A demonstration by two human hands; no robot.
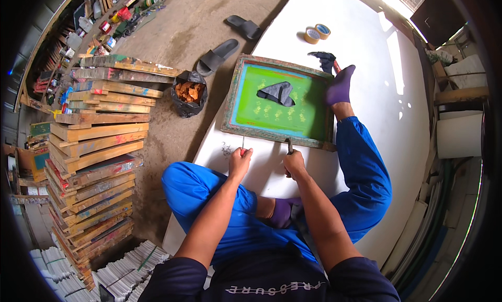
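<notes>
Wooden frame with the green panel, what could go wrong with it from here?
The red-handled tool in your left hand points toward the frame; a slip might gouge the wood or mark the green panel. Your socked foot is by its right end, so a leg movement could jog it.

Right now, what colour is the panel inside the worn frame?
The panel is mostly green, edged in light blue, patterned in yellowish star-like shapes: best in the head view.
</notes>
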